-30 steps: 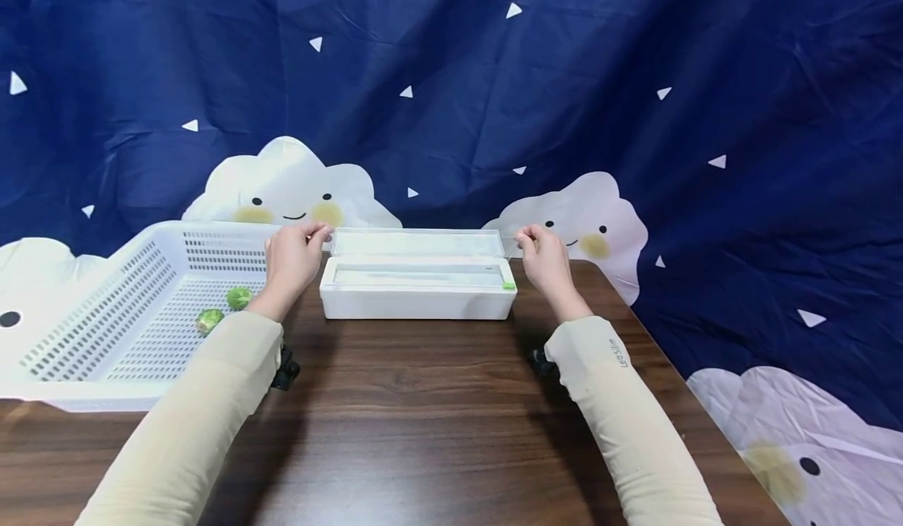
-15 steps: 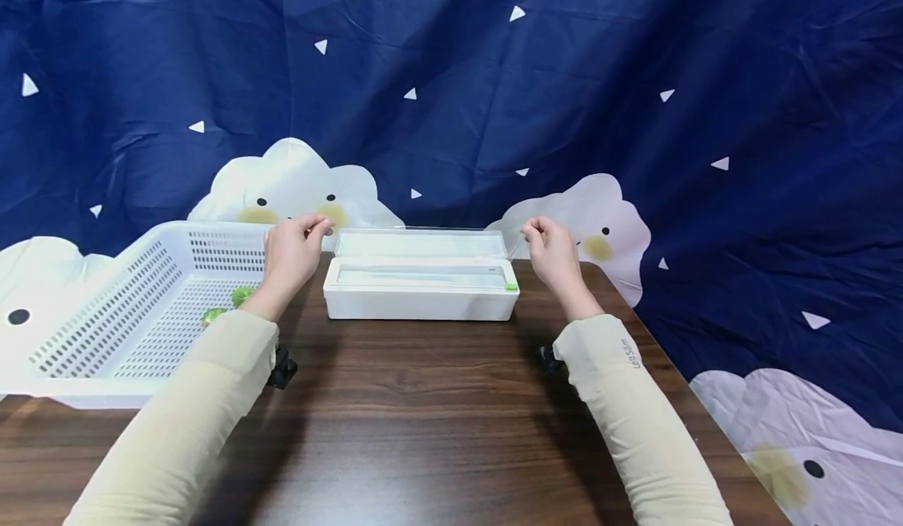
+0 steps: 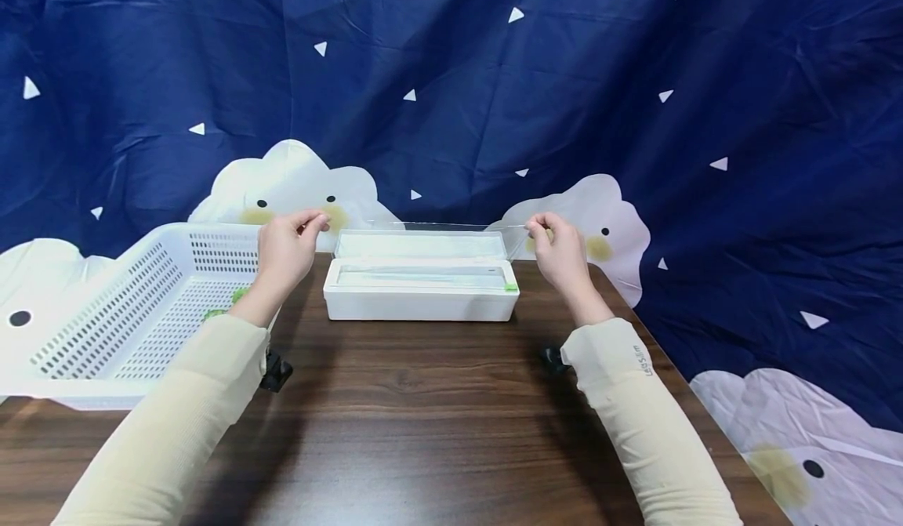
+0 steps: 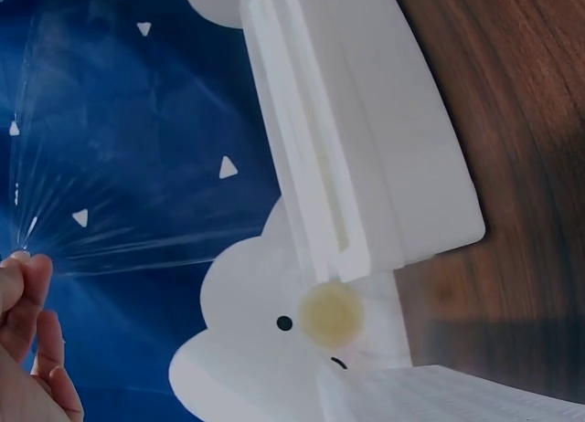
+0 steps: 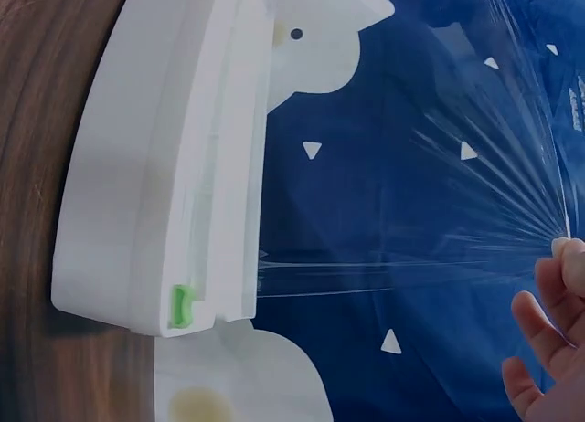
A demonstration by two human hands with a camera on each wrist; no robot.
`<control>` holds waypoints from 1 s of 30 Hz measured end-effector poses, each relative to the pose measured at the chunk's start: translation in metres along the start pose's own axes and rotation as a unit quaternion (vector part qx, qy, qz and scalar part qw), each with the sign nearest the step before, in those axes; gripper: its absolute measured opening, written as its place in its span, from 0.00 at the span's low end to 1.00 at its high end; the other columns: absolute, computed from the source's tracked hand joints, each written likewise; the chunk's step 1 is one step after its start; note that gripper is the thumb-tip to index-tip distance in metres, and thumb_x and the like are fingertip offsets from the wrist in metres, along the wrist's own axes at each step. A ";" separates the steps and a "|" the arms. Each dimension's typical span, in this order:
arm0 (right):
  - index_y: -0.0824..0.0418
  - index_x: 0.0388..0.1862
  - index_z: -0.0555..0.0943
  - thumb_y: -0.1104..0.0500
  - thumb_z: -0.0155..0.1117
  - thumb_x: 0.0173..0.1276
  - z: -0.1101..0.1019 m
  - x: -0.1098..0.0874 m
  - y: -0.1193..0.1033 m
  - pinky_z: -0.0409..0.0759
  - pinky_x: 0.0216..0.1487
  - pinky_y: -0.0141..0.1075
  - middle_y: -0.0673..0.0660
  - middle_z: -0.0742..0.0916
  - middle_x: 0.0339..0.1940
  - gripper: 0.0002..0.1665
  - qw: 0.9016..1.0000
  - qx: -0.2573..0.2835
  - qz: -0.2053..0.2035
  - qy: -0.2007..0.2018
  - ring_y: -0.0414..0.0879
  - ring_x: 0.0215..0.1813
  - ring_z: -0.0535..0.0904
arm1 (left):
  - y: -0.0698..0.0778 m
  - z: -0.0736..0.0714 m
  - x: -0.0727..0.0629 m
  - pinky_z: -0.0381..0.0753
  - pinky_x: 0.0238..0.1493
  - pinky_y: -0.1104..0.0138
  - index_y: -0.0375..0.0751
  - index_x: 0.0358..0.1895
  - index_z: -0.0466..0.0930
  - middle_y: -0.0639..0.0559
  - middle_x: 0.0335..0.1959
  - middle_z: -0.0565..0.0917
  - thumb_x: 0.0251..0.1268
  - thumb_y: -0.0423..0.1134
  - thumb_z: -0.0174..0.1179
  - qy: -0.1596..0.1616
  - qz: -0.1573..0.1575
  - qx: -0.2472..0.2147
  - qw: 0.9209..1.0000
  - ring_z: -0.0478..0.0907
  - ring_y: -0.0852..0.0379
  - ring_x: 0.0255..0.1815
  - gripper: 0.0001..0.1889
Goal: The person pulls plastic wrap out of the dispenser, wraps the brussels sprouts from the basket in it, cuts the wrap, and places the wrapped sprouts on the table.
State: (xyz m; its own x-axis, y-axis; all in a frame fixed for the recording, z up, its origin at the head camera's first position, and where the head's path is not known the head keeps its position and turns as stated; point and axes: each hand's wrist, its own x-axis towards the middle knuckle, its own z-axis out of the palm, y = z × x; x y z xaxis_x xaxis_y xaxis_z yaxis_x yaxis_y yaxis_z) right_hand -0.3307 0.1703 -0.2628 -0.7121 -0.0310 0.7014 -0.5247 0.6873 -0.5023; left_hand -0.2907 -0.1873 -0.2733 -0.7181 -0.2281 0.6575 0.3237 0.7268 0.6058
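Note:
A white cling film dispenser [image 3: 419, 305] stands on the table with its clear lid [image 3: 423, 244] raised and a green slide cutter [image 3: 511, 286] at the right end. From it a sheet of clear cling film [image 5: 475, 184] stretches up, with creases fanning out toward the corners. My left hand [image 3: 285, 248] pinches the film's left corner between thumb and finger, above and left of the box. Its right corner is pinched by my right hand [image 3: 563, 252], above and right of the box. In the head view the film's top edge shows as a thin line between both hands.
At the left stands a white slotted basket [image 3: 106, 389] holding green sprouts [image 3: 240, 294], partly covered by my left arm. The brown wooden table [image 3: 416, 424] ends at a slanting right edge. Behind hangs a dark blue cloth [image 3: 395, 32] with clouds and triangles.
Both hands have risen slightly and spread apart, the left going left and the right going right. The film's edge now stands higher above the lid. The dispenser keeps its place.

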 end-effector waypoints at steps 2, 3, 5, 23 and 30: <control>0.65 0.32 0.79 0.63 0.55 0.67 -0.002 -0.001 -0.002 0.68 0.31 0.40 0.59 0.84 0.29 0.08 1.000 0.003 -0.001 0.001 0.47 0.22 0.70 | 0.001 -0.002 -0.001 0.63 0.24 0.68 0.38 0.36 0.85 0.46 0.26 0.83 0.66 0.41 0.56 0.000 -0.002 -0.006 1.000 0.68 0.56 0.22 0.11; 0.65 0.32 0.79 0.63 0.55 0.67 -0.003 -0.001 -0.003 0.68 0.32 0.39 0.59 0.84 0.30 0.08 1.000 0.005 -0.001 0.002 0.48 0.24 0.71 | 0.002 -0.003 -0.002 0.63 0.23 0.68 0.38 0.37 0.85 0.45 0.27 0.83 0.66 0.41 0.55 0.000 -0.001 -0.009 1.000 0.68 0.56 0.22 0.11; 0.66 0.32 0.79 0.63 0.55 0.67 -0.005 -0.002 -0.004 0.68 0.32 0.39 0.59 0.83 0.30 0.08 1.000 0.008 -0.002 0.003 0.49 0.25 0.71 | 0.003 -0.005 -0.003 0.63 0.23 0.69 0.37 0.38 0.85 0.45 0.28 0.84 0.66 0.41 0.55 -0.002 -0.001 -0.018 1.000 0.68 0.56 0.23 0.12; 0.67 0.28 0.79 0.67 0.59 0.64 -0.028 -0.039 -0.008 0.69 0.34 0.37 0.60 0.83 0.32 0.05 0.997 0.024 -0.070 -0.017 0.48 0.36 0.74 | -0.001 -0.018 -0.031 0.64 0.31 0.66 0.33 0.36 0.84 0.44 0.37 0.80 0.62 0.33 0.59 0.000 0.058 -0.071 0.996 0.70 0.57 0.33 0.07; 0.65 0.29 0.80 0.67 0.60 0.63 -0.033 -0.060 -0.005 0.69 0.34 0.37 0.57 0.83 0.31 0.04 0.996 0.016 -0.081 -0.035 0.45 0.34 0.73 | -0.002 -0.022 -0.046 0.69 0.37 0.65 0.32 0.38 0.84 0.43 0.41 0.81 0.63 0.34 0.58 -0.022 0.066 -0.080 0.994 0.74 0.53 0.41 0.08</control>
State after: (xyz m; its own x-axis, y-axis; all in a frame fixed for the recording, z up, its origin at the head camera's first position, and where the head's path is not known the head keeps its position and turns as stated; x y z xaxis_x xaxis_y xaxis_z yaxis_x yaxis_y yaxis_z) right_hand -0.2697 0.1925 -0.2854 -0.6465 -0.1904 0.7388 -0.6495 0.6454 -0.4020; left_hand -0.2447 -0.1932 -0.2948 -0.6876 -0.1064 0.7183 0.5083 0.6358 0.5808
